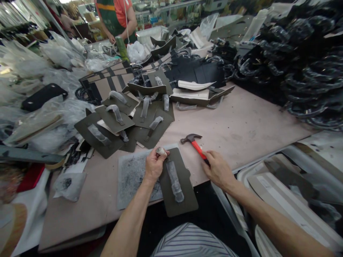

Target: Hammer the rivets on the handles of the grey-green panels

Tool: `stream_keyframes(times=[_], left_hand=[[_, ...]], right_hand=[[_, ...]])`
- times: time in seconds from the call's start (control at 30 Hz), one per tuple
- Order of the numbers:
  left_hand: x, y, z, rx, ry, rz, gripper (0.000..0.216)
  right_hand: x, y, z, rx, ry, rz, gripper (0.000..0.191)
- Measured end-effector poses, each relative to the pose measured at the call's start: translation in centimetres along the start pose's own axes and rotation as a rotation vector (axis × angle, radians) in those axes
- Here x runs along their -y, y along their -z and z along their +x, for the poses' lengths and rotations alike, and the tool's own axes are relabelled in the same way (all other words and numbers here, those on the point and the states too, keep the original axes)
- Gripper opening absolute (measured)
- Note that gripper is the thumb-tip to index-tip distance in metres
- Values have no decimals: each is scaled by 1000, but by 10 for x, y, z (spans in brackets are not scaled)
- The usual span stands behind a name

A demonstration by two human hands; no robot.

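Observation:
My left hand (154, 165) is closed round a short tool with a white, rounded top (161, 151), upright at the upper end of a dark olive panel (184, 178). The tool's lower end is hidden by my fingers. A plastic-wrapped handle strap (174, 180) runs down the panel, which lies partly on a grey, scuffed board (131, 178) and hangs over the table's front edge. My right hand (218, 167) grips the red and black handle of a claw hammer (197, 144). The hammer's head is apart from the tool, up and to its right.
Several olive panels with wrapped handles (115, 119) lie heaped beyond the board. Black wrapped handles (308, 64) are piled at the right. Clear plastic bags (53, 89) crowd the left. A bin with panels (281, 189) stands at the right. Across the table is a person in an apron (115, 18).

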State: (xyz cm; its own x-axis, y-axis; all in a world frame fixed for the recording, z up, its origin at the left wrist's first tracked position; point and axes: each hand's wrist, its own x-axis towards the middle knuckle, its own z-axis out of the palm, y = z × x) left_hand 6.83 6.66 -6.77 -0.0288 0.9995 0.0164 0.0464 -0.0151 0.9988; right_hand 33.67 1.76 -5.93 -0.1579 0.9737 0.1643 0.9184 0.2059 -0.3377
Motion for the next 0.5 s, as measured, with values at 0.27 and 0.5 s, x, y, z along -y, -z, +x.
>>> stream_keyframes(times=[0.27,0.5], left_hand=[[-4,-4,-1,-11,-73,137,14],[-14,-7,-4,57,-189,290,11]], right_hand=[[-7,6,11,270,-342,209,20],[37,44,33,563,-758,1317,21]])
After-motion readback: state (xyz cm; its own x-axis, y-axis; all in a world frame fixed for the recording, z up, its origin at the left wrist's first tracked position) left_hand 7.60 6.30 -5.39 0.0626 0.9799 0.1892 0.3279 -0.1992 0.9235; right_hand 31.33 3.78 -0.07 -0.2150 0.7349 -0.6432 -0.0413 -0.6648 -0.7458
